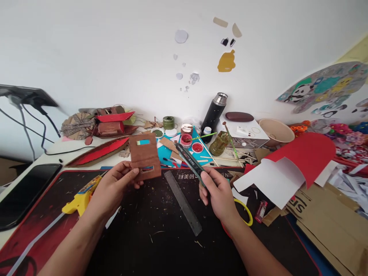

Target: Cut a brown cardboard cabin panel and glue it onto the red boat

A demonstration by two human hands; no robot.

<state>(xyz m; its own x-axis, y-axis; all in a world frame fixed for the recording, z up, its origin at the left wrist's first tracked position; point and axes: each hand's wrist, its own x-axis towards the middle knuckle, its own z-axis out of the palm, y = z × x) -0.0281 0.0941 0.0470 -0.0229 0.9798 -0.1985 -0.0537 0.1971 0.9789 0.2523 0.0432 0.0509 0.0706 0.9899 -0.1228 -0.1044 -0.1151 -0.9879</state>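
Pinched between the thumb and fingers of my left hand [119, 182] is a brown cardboard piece [146, 156], held up off the mat by its lower left edge. Two rectangular openings are cut through it, one high and one low. My right hand [217, 191] grips a dark utility knife [191, 163], its front end pointing up and left toward the cardboard but apart from it. On the black mat [149, 245] between my hands lies a flat grey ruler [183, 203]. Yellow-handled scissors [245, 212] lie partly hidden behind my right hand.
A yellow glue gun [82, 197] and a black phone [28, 193] lie at left. Behind are a red-lined model boat [100, 151], open paint jars [186, 140] and a black thermos [213, 115]. Red paper [304, 155] and flattened cardboard [336, 222] fill the right.
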